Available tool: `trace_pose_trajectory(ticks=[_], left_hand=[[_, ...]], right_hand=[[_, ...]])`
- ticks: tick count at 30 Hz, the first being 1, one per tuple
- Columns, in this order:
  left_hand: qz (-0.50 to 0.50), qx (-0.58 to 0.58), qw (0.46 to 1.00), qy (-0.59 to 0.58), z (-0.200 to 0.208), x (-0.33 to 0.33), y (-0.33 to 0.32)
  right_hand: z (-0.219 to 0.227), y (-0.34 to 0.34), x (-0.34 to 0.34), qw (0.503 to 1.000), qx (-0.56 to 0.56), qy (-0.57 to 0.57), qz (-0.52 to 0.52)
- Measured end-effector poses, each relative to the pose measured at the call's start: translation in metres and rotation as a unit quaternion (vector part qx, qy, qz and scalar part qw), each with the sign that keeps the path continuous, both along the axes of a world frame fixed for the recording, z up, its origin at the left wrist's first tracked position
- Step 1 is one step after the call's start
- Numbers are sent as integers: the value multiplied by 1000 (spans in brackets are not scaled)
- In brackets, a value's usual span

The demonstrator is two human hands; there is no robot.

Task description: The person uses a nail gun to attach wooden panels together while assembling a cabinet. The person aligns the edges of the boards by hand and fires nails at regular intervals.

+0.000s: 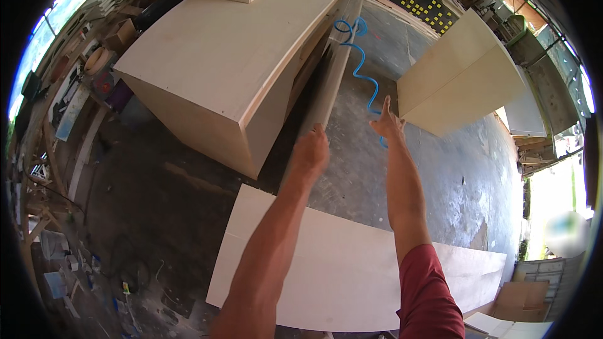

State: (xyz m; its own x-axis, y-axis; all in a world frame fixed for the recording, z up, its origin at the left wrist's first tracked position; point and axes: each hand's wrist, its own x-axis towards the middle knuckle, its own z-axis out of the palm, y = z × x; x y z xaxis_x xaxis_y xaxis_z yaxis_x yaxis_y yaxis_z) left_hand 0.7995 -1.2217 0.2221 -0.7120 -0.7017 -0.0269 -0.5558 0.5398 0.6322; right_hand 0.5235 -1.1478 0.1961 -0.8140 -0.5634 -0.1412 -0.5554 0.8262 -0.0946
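My left hand [311, 152] is closed at the near end of a long narrow board [334, 78], which runs away from me beside a large pale wooden cabinet [232, 50]. The fingertips are partly hidden and the board's near end is blurred. Out to the right, my right hand [388, 124] is held with fingers apart and nothing in it. A coiled blue hose [364, 75] trails along the floor and passes behind that hand.
Below my arms lies a long white panel [339, 270]. A pale box-shaped cabinet [461, 78] stands on the dark concrete floor [452, 182] at right. Cluttered shelving [81, 88] lines the left side. A bucket [55, 245] sits at lower left.
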Motion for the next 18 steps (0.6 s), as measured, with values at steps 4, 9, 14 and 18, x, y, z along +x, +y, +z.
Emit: trace_pose_trajectory(ticks=[4,9,14,18], left_hand=[[-13,-7,1000,1,-5,-14,12],[-10,-43,999,0,-12,-1,0],[21,-137,986,97,-73,16,-52],[-2,-271,961,-57,-85,49,-100]], right_hand=[[41,-2,-19,960,-242,-127,54],[208,70,-109,826,-531,154,107],[270,337,-171,940,-75,334,7],[127,441,-19,952,284,63,-100]])
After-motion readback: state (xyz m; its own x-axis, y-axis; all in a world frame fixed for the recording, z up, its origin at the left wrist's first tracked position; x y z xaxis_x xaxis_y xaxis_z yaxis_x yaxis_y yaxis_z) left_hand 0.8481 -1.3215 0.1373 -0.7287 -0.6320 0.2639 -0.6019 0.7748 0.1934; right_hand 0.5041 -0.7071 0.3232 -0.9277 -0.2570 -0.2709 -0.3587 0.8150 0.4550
